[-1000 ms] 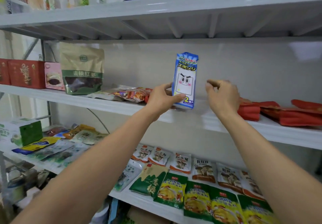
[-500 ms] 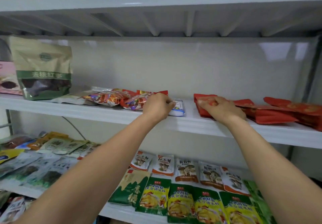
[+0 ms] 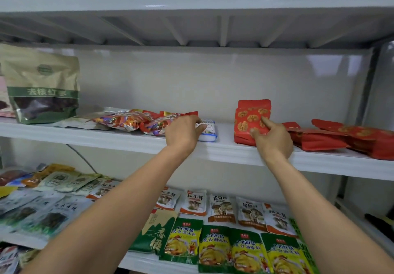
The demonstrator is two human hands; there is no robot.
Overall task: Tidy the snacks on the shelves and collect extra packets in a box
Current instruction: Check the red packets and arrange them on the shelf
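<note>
**Middle shelf: red packet being set straight**

Centre of frame, middle shelf (image 3: 223, 152). A red packet (image 3: 251, 118) is held upright near the front edge, pinched in the grip of the right hand (image 3: 274, 140). More red packets (image 3: 319, 137) lie flat to its right. The grip of the left hand (image 3: 183, 133) is curled over a blue-and-white packet (image 3: 210, 132) laid flat. Step judged: straightening this row. Next, the red packet needs to be squared against its fellows. No box is seen.

The shelf (image 3: 213, 149) looks like smooth, glossy painted metal. The red packets (image 3: 319, 138) are shiny foil or plastic. The date pouch (image 3: 42, 75) seems matt kraft paper.
</note>
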